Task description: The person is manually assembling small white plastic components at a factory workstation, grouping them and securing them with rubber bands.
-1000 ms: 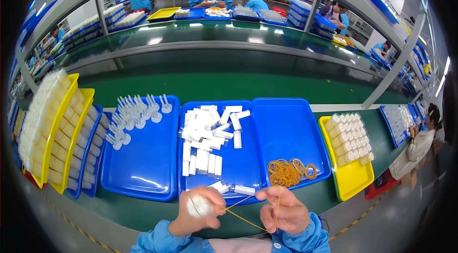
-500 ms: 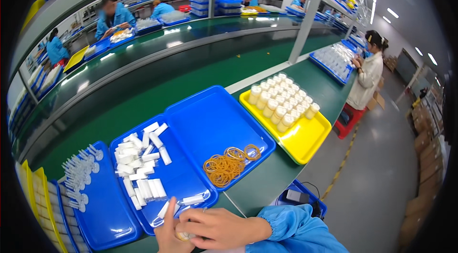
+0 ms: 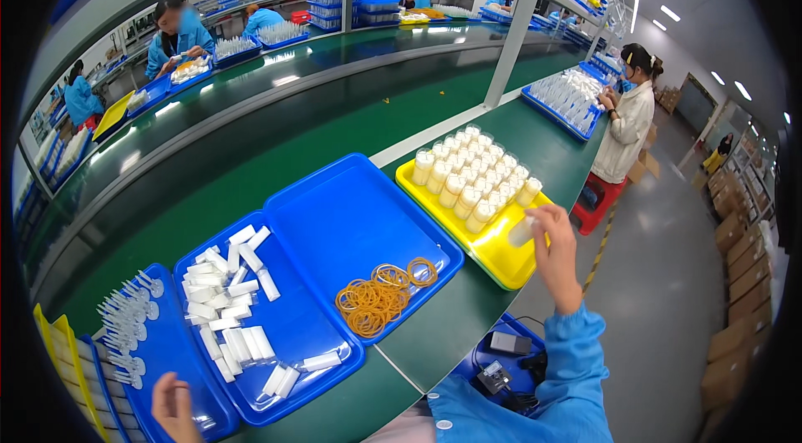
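Note:
Over the near end of the yellow tray [image 3: 511,263], my right hand [image 3: 555,253] pinches a short translucent cylinder [image 3: 522,232], slightly blurred. It is close to several upright clear cylinders with cream-white contents [image 3: 469,178], grouped in that tray. My left hand [image 3: 174,411] hovers at the near edge of the leftmost blue tray [image 3: 185,389], its fingers loosely parted with nothing visible in them. Clear plastic stems with round flat ends [image 3: 132,322] lie along that tray's left side. Beside it, a second blue tray [image 3: 309,309] holds white wrapped rolls [image 3: 219,293].
A third blue tray [image 3: 334,209] carries tan rubber bands [image 3: 372,305]. Stacked yellow-rimmed trays [image 3: 71,372] stand far left. A metal post [image 3: 510,42] rises behind the green bench. At right, a person [image 3: 626,121] works by a red stool [image 3: 597,202]. A blue bin [image 3: 510,359] holds power adapters.
My hands were together around a small round thing at the near tray edge. They have parted: the right went to the yellow tray with a cylinder, the left toward the plastic stems. The view shifted slightly.

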### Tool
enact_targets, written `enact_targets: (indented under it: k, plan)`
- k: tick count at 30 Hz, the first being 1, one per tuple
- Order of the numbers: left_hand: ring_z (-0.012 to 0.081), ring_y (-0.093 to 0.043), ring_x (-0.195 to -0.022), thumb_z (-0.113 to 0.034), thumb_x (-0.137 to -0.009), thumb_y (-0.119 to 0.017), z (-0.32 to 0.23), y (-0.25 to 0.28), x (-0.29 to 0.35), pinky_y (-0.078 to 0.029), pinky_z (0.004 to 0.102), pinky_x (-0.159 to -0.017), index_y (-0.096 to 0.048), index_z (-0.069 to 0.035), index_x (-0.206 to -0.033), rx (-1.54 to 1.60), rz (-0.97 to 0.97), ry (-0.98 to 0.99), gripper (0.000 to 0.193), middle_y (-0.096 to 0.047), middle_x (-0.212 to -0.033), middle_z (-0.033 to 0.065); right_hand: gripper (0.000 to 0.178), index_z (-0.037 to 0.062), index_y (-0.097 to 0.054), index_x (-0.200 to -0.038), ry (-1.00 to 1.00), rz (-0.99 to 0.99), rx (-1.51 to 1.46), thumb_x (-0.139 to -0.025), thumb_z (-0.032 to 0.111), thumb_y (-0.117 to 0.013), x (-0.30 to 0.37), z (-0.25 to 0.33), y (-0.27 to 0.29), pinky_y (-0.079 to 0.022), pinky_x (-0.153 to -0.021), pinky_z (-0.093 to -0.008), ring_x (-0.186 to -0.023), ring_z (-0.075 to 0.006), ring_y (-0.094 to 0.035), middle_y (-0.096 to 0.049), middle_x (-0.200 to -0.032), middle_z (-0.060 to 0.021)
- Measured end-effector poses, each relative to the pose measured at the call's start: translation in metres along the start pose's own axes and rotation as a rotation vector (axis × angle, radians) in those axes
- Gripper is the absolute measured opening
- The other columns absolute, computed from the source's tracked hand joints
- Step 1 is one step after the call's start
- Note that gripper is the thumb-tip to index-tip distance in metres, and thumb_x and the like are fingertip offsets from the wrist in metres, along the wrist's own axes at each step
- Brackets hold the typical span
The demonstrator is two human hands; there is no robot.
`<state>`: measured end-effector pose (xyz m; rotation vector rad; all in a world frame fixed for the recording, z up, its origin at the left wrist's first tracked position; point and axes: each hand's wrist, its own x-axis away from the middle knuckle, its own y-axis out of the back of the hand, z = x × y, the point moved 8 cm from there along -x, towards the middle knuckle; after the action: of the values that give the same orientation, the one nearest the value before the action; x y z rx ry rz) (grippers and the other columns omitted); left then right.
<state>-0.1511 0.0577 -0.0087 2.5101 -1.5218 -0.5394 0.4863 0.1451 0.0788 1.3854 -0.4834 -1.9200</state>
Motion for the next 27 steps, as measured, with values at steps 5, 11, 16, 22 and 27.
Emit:
enact_targets:
  k: [5, 11, 16, 22, 27]
  plan:
    - [0.0100, -0.053, -0.082, -0.004, -0.090, -0.058, 0.059, 0.098, -0.023, -0.043, 0.0239, -0.074, -0.060, 0.002, -0.115, -0.338, -0.209, -0.023, 0.026, -0.059, -0.094, 0.0035, 0.025, 0.0050, -0.060, -0.110, -0.038, -0.019, 0.109, -0.086, 0.001, -0.058, -0.029, -0.071, -0.030, -0.046, -0.083, -0.0407, -0.096, -0.0352, -0.057, -0.056, -0.106, -0.0169]
    - [0.0161, -0.051, -0.073, 0.003, -0.085, -0.059, 0.083, 0.140, -0.028, -0.043, 0.0301, -0.068, -0.060, 0.002, -0.110, -0.797, -0.254, -0.135, 0.025, -0.056, -0.083, 0.0077, 0.025, 0.0014, -0.057, -0.108, -0.018, -0.110, 0.120, -0.084, 0.003, -0.062, -0.040, -0.101, -0.066, -0.045, -0.085, -0.0417, -0.099, -0.0361, -0.056, -0.056, -0.106, -0.0173]
    - [0.0179, -0.049, -0.068, 0.004, -0.083, -0.060, 0.086, 0.141, -0.030, -0.042, 0.0318, -0.066, -0.059, 0.001, -0.107, -0.834, -0.270, -0.117, 0.024, -0.052, -0.077, 0.0074, 0.015, 0.0014, -0.061, -0.095, -0.022, -0.165, 0.088, -0.081, 0.005, -0.067, -0.026, -0.104, -0.066, -0.045, -0.083, -0.0408, -0.097, -0.0341, -0.056, -0.057, -0.104, -0.0149]
    - [0.0175, -0.047, -0.065, 0.004, -0.082, -0.060, 0.074, 0.131, -0.029, -0.041, 0.0310, -0.063, -0.059, 0.000, -0.107, -0.822, -0.258, -0.166, 0.025, -0.050, -0.074, 0.0066, 0.016, 0.0038, -0.065, -0.094, 0.015, -0.126, 0.257, -0.081, 0.010, -0.069, -0.033, -0.096, -0.061, -0.045, -0.081, -0.0388, -0.097, -0.0314, -0.056, -0.056, -0.103, -0.0116]
    - [0.0170, -0.045, -0.062, 0.005, -0.082, -0.060, 0.071, 0.125, -0.036, -0.040, 0.0303, -0.060, -0.059, 0.001, -0.105, -0.814, -0.233, -0.196, 0.023, -0.049, -0.074, 0.0070, 0.015, 0.0047, -0.066, -0.097, -0.073, -0.219, 0.043, -0.083, 0.012, -0.066, -0.034, -0.113, -0.038, -0.045, -0.083, -0.0349, -0.102, -0.0272, -0.055, -0.056, -0.105, -0.0113]
